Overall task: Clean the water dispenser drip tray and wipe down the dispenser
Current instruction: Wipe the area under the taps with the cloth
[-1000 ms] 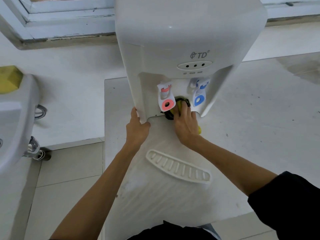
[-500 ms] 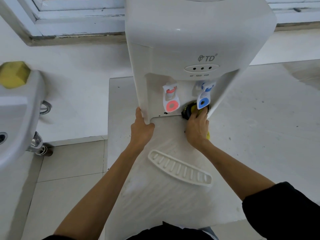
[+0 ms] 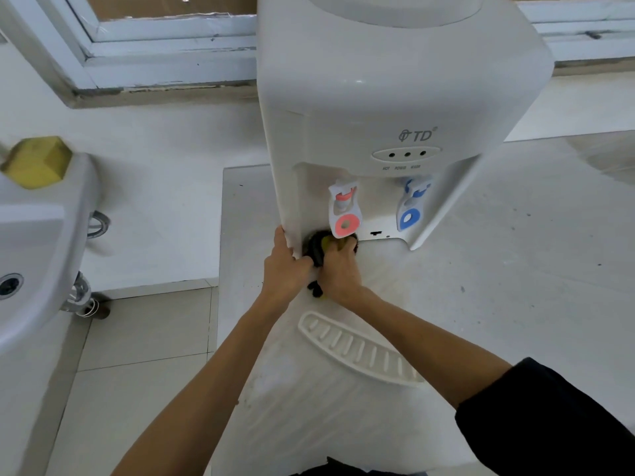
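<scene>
A white water dispenser [image 3: 388, 97] stands on a pale counter [image 3: 515, 269], with a red tap [image 3: 344, 214] and a blue tap [image 3: 410, 207] in its front recess. My right hand [image 3: 338, 273] grips a black and yellow cloth [image 3: 318, 247] and presses it into the recess floor below the red tap. My left hand [image 3: 283, 264] holds the dispenser's lower left front corner, fingers lying up along the edge. The white slotted drip tray grille [image 3: 357, 350] lies loose on the counter in front, between my forearms.
A white basin [image 3: 37, 249] with a yellow sponge-like block [image 3: 37, 161] on its rim juts in at the left, with its drain pipe [image 3: 80, 297] below. Tiled floor [image 3: 144, 338] lies beside the counter's left edge. A window frame [image 3: 154, 46] runs behind.
My right hand slid the cloth from under the blue tap leftward to under the red tap, close to my left hand. My left hand stayed on the dispenser corner.
</scene>
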